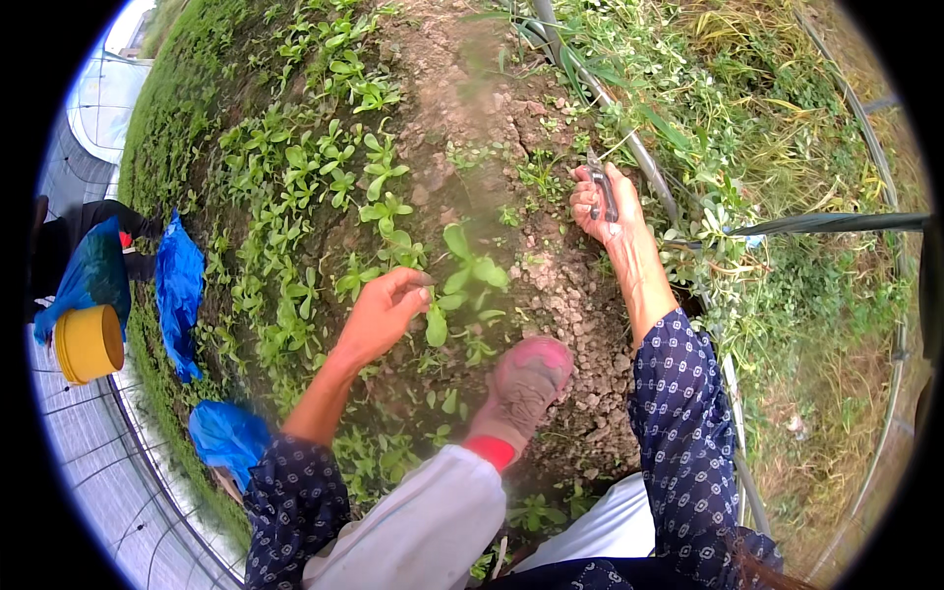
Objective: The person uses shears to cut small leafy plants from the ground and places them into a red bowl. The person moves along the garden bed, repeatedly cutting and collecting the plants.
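My left hand is over the bed with thumb and forefinger pinched at the base of a green leafy seedling. The seedling's broad rounded leaves spread to the right of my fingertips. Its roots cannot be made out. Further right, my right hand is closed around dark-handled pruning snips, whose short metal tips point away from me. That hand is above the bare crumbly soil, close to a metal pipe.
Rows of similar seedlings fill the bed on the left. My muddy pink shoe stands on the soil between my hands. Weeds grow beyond the pipe. Blue plastic bags, a yellow bucket and another person's dark-clothed leg are at far left.
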Demonstrator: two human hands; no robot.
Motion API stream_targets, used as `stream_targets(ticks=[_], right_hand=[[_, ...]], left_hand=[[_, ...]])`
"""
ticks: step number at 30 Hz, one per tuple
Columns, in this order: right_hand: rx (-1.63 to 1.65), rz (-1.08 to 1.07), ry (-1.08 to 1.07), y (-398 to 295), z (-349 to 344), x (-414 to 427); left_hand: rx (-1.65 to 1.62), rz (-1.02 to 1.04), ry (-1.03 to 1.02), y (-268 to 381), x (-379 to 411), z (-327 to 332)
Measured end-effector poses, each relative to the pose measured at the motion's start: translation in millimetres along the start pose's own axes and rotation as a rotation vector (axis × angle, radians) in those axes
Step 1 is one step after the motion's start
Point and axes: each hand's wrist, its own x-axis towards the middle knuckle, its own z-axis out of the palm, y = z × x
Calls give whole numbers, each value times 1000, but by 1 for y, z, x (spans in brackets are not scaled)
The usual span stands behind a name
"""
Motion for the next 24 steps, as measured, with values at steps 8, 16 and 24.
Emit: stream_targets(ticks=[8, 16, 24], right_hand=[[-190, -334, 71, 12, 28, -51], [-8, 7, 9, -17, 30, -33], [-480, -310, -11, 4, 43, -83]], left_hand=[[23, 64, -34, 8, 2, 9], [40, 44, -28, -11, -3, 7], [79, -6, -9, -18, -12, 7]])
